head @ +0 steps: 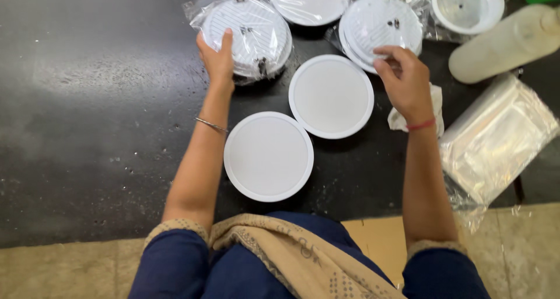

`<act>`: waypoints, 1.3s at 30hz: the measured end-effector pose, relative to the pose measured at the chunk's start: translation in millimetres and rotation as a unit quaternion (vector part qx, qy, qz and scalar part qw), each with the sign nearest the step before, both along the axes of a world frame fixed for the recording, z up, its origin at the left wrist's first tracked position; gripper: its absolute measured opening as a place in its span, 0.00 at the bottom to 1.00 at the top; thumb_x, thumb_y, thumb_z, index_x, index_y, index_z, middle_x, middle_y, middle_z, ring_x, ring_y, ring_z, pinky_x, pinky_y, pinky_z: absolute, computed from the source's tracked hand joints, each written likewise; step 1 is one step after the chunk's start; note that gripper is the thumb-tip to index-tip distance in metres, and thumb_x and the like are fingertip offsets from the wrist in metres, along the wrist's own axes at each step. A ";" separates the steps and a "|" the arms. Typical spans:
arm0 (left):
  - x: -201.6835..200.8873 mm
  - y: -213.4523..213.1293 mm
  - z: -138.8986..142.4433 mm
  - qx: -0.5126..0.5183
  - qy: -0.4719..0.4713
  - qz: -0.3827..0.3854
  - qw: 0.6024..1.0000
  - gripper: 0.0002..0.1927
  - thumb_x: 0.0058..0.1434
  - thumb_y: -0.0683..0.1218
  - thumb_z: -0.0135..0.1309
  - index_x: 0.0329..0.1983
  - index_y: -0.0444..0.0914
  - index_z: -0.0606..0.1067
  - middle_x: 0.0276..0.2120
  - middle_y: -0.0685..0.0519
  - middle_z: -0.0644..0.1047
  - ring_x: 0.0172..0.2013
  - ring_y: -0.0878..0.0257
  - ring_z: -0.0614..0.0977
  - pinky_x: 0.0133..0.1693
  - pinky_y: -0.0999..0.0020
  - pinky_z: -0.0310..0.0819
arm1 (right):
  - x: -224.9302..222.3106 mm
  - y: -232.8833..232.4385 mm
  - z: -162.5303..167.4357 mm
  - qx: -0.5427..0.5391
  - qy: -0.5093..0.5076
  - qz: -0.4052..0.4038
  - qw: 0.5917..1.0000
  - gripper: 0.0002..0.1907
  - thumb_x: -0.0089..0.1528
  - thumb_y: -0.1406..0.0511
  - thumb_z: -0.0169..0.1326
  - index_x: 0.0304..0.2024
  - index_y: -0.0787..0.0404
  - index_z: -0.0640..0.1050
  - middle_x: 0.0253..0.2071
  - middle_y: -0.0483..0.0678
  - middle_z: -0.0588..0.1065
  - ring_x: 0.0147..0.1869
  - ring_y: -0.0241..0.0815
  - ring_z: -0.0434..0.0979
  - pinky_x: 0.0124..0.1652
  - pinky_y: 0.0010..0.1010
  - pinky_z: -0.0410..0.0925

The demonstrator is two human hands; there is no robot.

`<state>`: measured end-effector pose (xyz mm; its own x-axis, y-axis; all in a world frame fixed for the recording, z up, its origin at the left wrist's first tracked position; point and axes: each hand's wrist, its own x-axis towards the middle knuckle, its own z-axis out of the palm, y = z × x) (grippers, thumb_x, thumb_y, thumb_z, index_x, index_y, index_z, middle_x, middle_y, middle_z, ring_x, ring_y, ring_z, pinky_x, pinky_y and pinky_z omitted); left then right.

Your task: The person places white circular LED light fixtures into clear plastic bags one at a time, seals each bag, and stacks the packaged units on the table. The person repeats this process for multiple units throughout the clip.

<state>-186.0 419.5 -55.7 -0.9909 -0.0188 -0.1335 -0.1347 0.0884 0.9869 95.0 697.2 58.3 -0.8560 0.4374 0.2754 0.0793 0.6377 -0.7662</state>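
Overhead, two bare hands reach across a dark bench [87,100]. The left hand [217,58] lies flat, fingers together, on a bagged round lamp [248,35] lying ribbed back up. The right hand [405,80] pinches the edge of another bagged lamp [379,28], also back up. Being round, they show no long axis. Two white discs [331,96] [268,156] lie face-up nearer the person.

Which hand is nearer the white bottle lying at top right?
Right. The right hand rests on a bagged round panel just left of the white bottle. The left hand is far across the dark table, on another bagged panel.
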 end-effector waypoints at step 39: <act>430.5 80.5 78.1 -0.035 0.284 -0.746 0.602 0.10 0.59 0.40 0.55 0.44 0.37 0.78 0.37 0.47 0.81 0.39 0.48 0.83 0.40 0.56 0.77 | 287.8 -3.8 -136.0 0.265 -0.011 -0.365 0.892 0.28 0.62 0.75 0.46 0.64 0.55 0.75 0.68 0.47 0.71 0.75 0.48 0.67 0.71 0.39 0.64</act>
<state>244.4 500.0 22.3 0.2007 0.9624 0.1830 0.5035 -0.2616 0.8234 382.8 693.4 -77.7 -0.4030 0.6936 0.5971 0.6334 0.6823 -0.3651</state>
